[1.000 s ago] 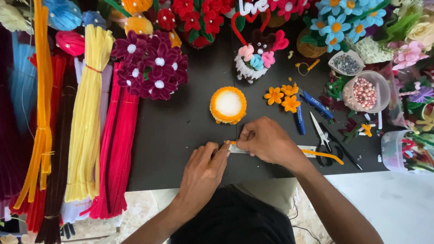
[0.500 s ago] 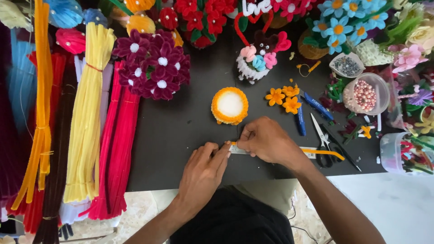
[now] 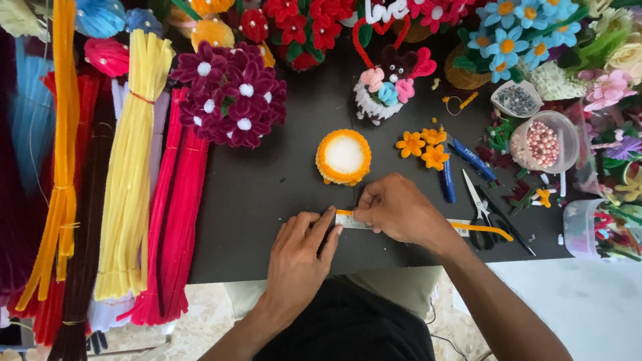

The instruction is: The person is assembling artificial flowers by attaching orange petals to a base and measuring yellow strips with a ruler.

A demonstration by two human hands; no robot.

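Fingers of your left hand [image 3: 297,257] and right hand [image 3: 398,210] press closed on 1 orange pipe cleaner [image 3: 485,229] along a ruler [image 3: 352,220], pinning both flat on the black table [image 3: 267,194].

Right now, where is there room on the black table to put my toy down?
Bare black table lies between the red stems and the left hand, below the maroon flowers. The side by the scissors and bead bowl is crowded.
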